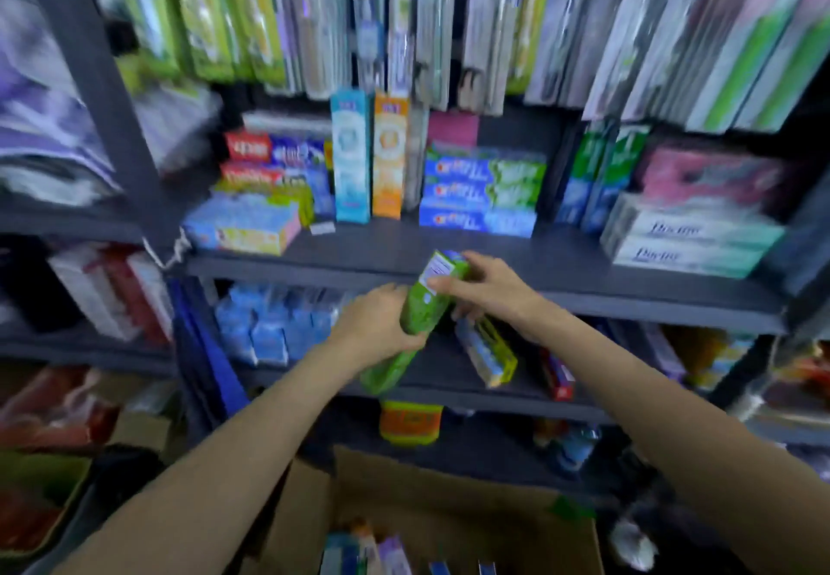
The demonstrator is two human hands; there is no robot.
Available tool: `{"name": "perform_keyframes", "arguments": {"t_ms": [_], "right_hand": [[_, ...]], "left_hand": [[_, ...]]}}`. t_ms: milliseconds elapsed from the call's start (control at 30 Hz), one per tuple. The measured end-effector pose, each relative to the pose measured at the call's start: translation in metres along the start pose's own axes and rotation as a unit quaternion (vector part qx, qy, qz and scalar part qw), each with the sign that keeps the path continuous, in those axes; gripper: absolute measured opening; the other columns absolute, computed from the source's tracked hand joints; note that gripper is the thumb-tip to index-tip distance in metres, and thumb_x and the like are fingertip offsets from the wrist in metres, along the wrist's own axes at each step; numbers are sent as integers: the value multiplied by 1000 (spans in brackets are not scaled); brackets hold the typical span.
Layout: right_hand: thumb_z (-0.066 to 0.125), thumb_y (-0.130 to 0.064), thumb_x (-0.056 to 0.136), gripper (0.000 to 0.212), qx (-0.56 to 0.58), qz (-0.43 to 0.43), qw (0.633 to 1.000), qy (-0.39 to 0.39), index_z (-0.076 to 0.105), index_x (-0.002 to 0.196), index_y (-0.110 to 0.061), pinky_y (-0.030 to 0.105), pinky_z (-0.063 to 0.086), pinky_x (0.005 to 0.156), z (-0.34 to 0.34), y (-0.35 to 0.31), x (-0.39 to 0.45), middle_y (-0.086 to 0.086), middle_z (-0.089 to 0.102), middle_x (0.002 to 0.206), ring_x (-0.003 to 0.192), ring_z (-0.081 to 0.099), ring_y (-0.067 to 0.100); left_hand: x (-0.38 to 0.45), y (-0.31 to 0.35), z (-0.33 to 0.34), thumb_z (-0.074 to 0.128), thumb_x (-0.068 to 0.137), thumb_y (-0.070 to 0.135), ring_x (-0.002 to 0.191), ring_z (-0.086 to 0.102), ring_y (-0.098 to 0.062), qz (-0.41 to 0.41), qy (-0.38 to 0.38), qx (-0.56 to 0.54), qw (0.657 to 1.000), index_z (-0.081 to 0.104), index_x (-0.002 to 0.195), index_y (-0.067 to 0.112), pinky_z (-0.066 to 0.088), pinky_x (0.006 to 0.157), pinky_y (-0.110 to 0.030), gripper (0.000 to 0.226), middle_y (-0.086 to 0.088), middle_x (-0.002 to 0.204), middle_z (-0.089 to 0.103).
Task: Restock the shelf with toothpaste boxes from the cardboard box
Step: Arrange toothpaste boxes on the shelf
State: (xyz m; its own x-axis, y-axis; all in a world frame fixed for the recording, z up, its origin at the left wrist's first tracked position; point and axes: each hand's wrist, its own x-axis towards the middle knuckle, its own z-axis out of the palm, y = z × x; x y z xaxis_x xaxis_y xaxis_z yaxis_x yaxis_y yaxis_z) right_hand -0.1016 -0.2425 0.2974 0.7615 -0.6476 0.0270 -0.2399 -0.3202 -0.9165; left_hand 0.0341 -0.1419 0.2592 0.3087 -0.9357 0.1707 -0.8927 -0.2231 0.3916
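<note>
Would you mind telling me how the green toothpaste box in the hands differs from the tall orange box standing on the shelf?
The green box is held tilted in front of the shelf edge, gripped by the left hand and right hand; the orange box stands upright on the shelf, untouched. The green box shows a white label panel near its top end; the orange box shows a pale round emblem. Both are long, narrow cartons.

Glossy green toothpaste box (417, 305); matt cardboard box (449, 507)
</note>
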Motion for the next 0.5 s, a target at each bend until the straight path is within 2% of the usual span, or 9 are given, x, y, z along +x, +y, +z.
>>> {"name": "perform_keyframes", "arguments": {"t_ms": [67,100,133,200,233,300,367,433,500], "right_hand": [[74,-30,78,34,4,-18,999,34,58,101,-10,34,54,60,-10,-19,1,10,67,82,62,63,23],[75,-28,76,30,8,-35,998,43,59,95,-11,40,56,70,-17,-27,1,11,68,85,69,64,26],[74,-20,78,23,25,-46,998,36,58,93,-10,40,56,74,-26,-32,1,13,68,88,74,64,26],[65,0,82,19,92,-62,994,-7,56,98,-5,28,57,71,-48,-42,-6,10,65,90,78,64,20],[62,6,82,23,122,-66,990,-29,56,103,-3,24,57,70,-60,-44,-10,7,66,90,79,65,16],[65,8,79,36,164,-60,982,-64,59,107,-13,22,56,72,-84,-45,-17,-2,70,93,83,68,12],[66,9,76,51,190,-54,976,-94,56,117,-20,25,56,79,-102,-41,-19,2,69,106,94,67,15],[57,16,79,56,217,-48,971,-90,52,122,-19,28,56,85,-113,-37,-16,5,67,112,99,66,19],[53,16,82,49,235,-37,970,-59,53,117,-18,29,57,82,-120,-37,-13,4,68,107,94,68,20]], "left_hand": [[2,20,-20,63,78,43,109,54,-27,11,59,126,990,48,116,11,44,82,-37,51,-6,117,52],[5,25,-27,62,79,45,115,50,-27,17,65,139,988,43,120,10,42,86,-37,57,-6,122,48],[10,26,-32,62,79,48,123,43,-27,18,49,133,990,38,126,10,39,92,-37,65,-7,129,43],[16,21,-46,66,77,51,133,28,-29,11,-14,72,997,27,138,13,32,105,-41,81,-5,143,31],[18,15,-53,68,76,48,134,28,-28,9,-37,16,999,27,139,17,32,106,-42,81,-3,144,32],[25,3,-64,73,76,35,125,43,-21,21,-30,-85,996,41,132,18,39,99,-32,67,0,135,47],[31,0,-73,77,74,26,110,53,-12,22,10,-121,992,55,119,17,42,88,-24,51,3,118,58],[41,4,-78,78,71,29,107,54,-14,33,49,-92,994,58,109,20,44,88,-29,45,4,112,61],[49,15,-83,76,71,35,109,49,-17,37,92,-8,995,56,109,22,41,92,-35,45,4,114,59]]}}
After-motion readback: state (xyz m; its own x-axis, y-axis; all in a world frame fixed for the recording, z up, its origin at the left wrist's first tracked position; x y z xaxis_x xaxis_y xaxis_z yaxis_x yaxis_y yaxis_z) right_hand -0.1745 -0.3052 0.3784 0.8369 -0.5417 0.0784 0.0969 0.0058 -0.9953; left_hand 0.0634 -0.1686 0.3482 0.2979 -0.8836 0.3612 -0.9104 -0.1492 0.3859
